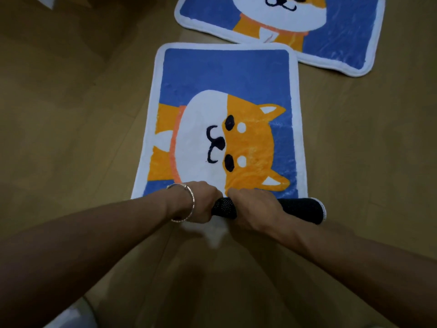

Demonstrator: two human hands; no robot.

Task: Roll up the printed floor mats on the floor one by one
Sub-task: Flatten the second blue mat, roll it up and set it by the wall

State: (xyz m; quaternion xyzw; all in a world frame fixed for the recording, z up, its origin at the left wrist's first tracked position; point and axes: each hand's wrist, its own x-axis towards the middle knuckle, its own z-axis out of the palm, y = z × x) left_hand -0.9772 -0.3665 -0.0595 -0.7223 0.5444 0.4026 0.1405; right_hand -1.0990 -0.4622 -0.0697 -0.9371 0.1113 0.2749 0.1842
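A blue floor mat (pixel 224 74) with a white border and an orange-and-white dog print lies flat on the floor in front of me. Its near edge is rolled into a tight tube, the roll (pixel 300 207), showing the black dotted backing. My left hand (pixel 198 204), with a silver bangle at the wrist, grips the roll's left part. My right hand (pixel 250 209) grips the roll just beside it, fingers curled over the top. A second mat (pixel 335 34) with the same dog print lies flat farther away at the upper right, its edge tucked under the first mat's far corner.
The floor (pixel 71 138) is tan wood-look planking. A pale object (pixel 47 1) shows at the top left corner. Something light-coloured (pixel 71 316) shows at the bottom left edge.
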